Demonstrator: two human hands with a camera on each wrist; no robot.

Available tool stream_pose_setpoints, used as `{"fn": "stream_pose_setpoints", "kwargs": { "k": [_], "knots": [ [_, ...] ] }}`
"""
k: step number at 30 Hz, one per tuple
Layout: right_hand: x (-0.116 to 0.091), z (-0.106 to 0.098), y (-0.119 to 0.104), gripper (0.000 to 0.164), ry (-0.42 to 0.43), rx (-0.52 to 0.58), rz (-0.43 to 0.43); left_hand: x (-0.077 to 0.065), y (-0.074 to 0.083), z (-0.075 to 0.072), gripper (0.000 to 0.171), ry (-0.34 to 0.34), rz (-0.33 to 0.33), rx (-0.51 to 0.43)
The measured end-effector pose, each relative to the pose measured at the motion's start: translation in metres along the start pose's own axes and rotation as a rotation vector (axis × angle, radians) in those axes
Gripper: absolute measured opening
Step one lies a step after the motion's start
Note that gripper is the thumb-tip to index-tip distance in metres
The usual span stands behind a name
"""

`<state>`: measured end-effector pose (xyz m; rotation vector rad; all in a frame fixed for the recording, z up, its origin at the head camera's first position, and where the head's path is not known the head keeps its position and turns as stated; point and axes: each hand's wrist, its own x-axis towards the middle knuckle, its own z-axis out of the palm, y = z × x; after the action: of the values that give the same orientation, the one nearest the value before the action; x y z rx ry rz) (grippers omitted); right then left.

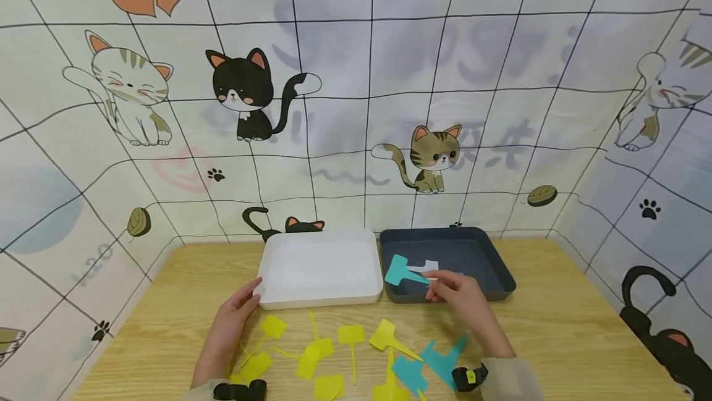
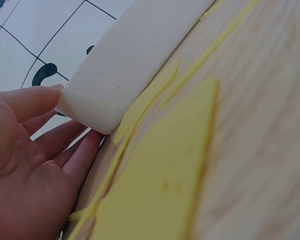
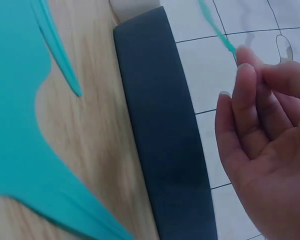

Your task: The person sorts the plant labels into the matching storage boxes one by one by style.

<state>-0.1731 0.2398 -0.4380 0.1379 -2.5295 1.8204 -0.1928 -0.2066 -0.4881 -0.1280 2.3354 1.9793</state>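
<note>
My right hand (image 1: pixel 460 295) pinches a teal T-shaped plant label (image 1: pixel 397 270) by its narrow stem, above the front of the dark grey tray (image 1: pixel 473 251). Inside that tray lies a white label (image 1: pixel 431 265), partly covered by the teal one and the fingers. At the white tray (image 1: pixel 319 268), my left hand (image 1: pixel 230 314) rests its fairly straight fingers and thumb on the front left corner. In the left wrist view the thumb tip meets the tray's corner (image 2: pixel 85 105), with the other fingers lower beside it.
Several yellow labels (image 1: pixel 351 334) are scattered on the wooden table (image 1: pixel 562 327) in front of the trays, some overlapping. Two teal labels (image 1: pixel 410 374) lie near my right wrist. The trays stand side by side before a cat-patterned wall covering (image 1: pixel 339 110).
</note>
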Motion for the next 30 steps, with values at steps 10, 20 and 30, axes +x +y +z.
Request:
{"fn": "stream_pose_setpoints", "kwargs": {
  "k": [10, 20, 30],
  "knots": [
    [0.0, -0.008, 0.006, 0.018, 0.225, -0.167, -0.001, 0.002, 0.0, -0.001, 0.04, 0.001, 0.001, -0.013],
    [0.0, -0.042, 0.02, 0.028, 0.367, -0.44, -0.008, 0.001, -0.002, 0.002, 0.039, 0.021, 0.004, -0.006],
    [0.009, -0.061, 0.034, 0.031, 0.29, -0.541, 0.027, 0.001, -0.002, 0.001, 0.038, 0.031, -0.01, -0.007]
  ]
}}
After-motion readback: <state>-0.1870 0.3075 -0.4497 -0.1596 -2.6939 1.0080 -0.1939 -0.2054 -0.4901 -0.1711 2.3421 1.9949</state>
